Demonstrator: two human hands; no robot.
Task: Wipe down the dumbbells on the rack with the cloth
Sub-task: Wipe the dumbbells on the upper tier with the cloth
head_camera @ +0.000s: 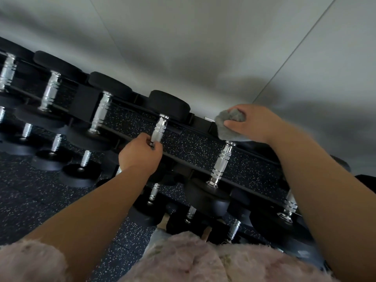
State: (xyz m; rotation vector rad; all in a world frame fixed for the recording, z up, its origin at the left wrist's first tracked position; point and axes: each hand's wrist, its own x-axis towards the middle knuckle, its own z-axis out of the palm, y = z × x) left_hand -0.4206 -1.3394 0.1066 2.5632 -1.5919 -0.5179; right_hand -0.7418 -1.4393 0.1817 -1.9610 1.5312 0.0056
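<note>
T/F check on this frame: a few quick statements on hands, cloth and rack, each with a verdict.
1. The left hand grips the chrome handle of a dumbbell on the top tier. True.
2. The right hand holds nothing. False: it holds the grey cloth.
3. The cloth lies on the floor. False: it is pressed against the far end of the neighbouring dumbbell, to the right of the one the left hand grips.
4. The rack carries dumbbells on more than one tier. True.
5. Both hands wear gloves. False: both are bare.
</note>
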